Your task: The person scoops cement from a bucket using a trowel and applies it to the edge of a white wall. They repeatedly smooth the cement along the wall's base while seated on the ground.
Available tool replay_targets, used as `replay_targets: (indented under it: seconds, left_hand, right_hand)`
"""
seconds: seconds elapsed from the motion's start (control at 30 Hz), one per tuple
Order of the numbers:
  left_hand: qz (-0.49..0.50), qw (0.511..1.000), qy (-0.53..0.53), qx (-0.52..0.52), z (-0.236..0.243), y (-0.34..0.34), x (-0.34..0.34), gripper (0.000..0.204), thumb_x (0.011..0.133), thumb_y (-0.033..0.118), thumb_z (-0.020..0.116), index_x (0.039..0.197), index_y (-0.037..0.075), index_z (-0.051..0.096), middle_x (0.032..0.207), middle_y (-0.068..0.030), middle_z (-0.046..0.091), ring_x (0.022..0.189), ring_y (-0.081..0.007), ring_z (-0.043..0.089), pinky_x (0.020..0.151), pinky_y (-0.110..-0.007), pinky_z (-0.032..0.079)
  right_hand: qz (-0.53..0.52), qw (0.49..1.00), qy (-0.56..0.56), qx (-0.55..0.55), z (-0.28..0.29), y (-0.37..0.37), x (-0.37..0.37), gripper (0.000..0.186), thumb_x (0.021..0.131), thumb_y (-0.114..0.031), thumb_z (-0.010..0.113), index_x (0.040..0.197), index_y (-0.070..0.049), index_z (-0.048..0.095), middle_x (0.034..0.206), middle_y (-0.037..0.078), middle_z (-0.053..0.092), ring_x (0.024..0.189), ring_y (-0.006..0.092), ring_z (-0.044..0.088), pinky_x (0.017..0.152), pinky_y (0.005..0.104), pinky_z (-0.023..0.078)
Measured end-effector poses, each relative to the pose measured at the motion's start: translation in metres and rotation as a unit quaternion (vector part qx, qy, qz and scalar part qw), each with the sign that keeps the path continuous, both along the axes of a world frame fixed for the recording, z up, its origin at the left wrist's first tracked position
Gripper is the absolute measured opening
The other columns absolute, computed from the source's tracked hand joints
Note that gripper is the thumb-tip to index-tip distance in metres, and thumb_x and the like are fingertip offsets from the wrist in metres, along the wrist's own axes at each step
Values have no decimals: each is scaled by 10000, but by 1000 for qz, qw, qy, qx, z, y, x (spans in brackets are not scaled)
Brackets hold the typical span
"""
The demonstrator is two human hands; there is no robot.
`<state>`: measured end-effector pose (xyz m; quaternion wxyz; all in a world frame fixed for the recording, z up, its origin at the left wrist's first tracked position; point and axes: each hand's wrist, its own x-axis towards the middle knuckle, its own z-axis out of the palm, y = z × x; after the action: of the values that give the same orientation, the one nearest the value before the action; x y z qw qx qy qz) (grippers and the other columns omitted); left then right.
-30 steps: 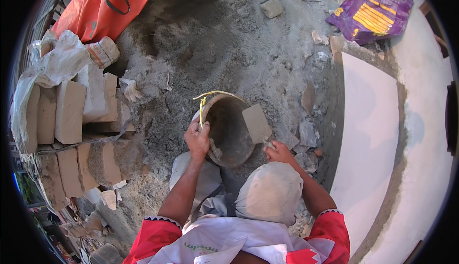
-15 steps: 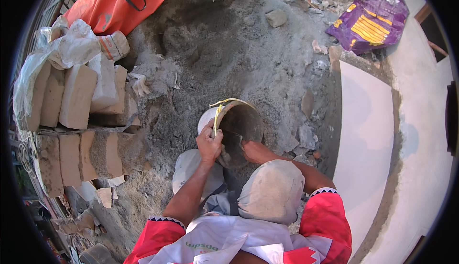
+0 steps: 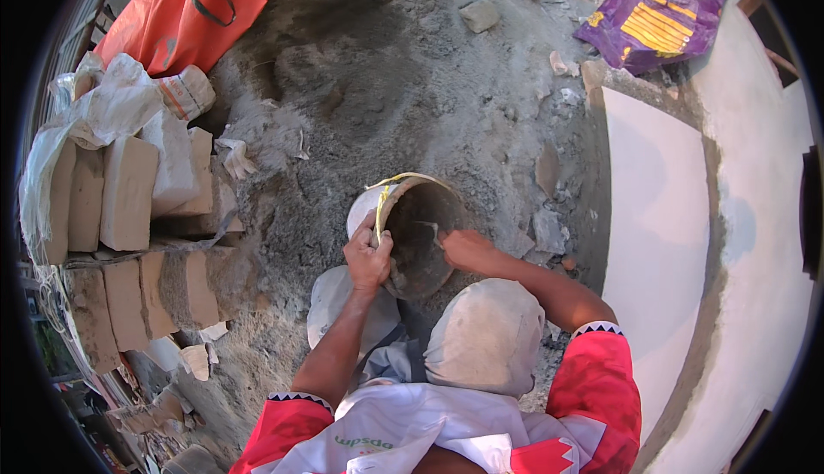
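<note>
A bucket [image 3: 412, 281], crusted grey inside, lies tipped between my knees with its mouth facing me. A yellow cord [image 3: 384, 203] runs along its rim as a handle. My left hand [image 3: 367, 258] is closed round the rim at the left side, thumb toward the inside. At the bucket's mouth, my right hand [image 3: 468, 252] is closed on a trowel [image 3: 431, 227]; its thin bent metal neck shows, while the blade is hard to make out against the dark inside.
Grey sandy ground [image 3: 360, 105] spreads ahead. Pale blocks [image 3: 129, 191] under clear plastic are stacked on the left. An orange sack [image 3: 193, 15] lies far left, a purple bag [image 3: 657, 23] far right. A white panel [image 3: 657, 216] and wall stand at the right, with rubble [image 3: 548, 229] beside them.
My right hand has shifted slightly up and right at the bucket's mouth, and more of the trowel's neck shows. My left hand still grips the rim. The bucket sits slightly higher and further left in view.
</note>
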<state>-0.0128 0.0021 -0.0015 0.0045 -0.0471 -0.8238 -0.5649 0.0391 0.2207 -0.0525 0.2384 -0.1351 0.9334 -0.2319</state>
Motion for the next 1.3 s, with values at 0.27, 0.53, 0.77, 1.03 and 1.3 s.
replay_targets:
  seconds: [0.27,0.53,0.77,1.03,1.3]
  left_hand:
    - [11,1000,1,-19,1,4,-1,254,798,82,698,690,-89,545,1271,-261,646,1137,-303,657,942,-353,490]
    - [-30,999,40,-6,-4,13,2,261,808,69,691,682,-93,531,1289,-272,632,1144,-264,645,953,-347,480]
    - [-9,1000,6,27,-3,15,2,220,796,66,702,743,-106,575,1288,-261,636,1153,-297,645,976,-346,475]
    - [7,1000,21,-9,-3,9,0,286,792,78,706,653,-76,509,1259,-272,647,1148,-336,656,957,-369,493]
    - [-14,999,49,-12,-7,26,2,226,800,103,708,766,-94,603,1250,-262,652,1198,-375,621,1038,-396,453]
  right_hand:
    - [68,994,-83,-6,-5,-6,15,264,852,-97,540,1044,73,605,926,297,679,871,450,683,763,526,551]
    - [-64,996,2,-55,-6,-10,14,248,830,-107,578,967,89,643,894,285,683,843,441,690,735,515,557]
    - [-267,820,-254,-438,-5,-7,33,310,850,-228,673,979,53,643,839,175,693,776,317,692,689,427,542]
    - [-179,976,-95,-81,1,26,46,322,862,-234,635,1027,43,654,941,260,694,926,411,682,830,496,528]
    - [-75,977,-173,-103,-12,3,63,349,836,-215,644,1063,51,638,864,244,684,829,398,691,756,470,548]
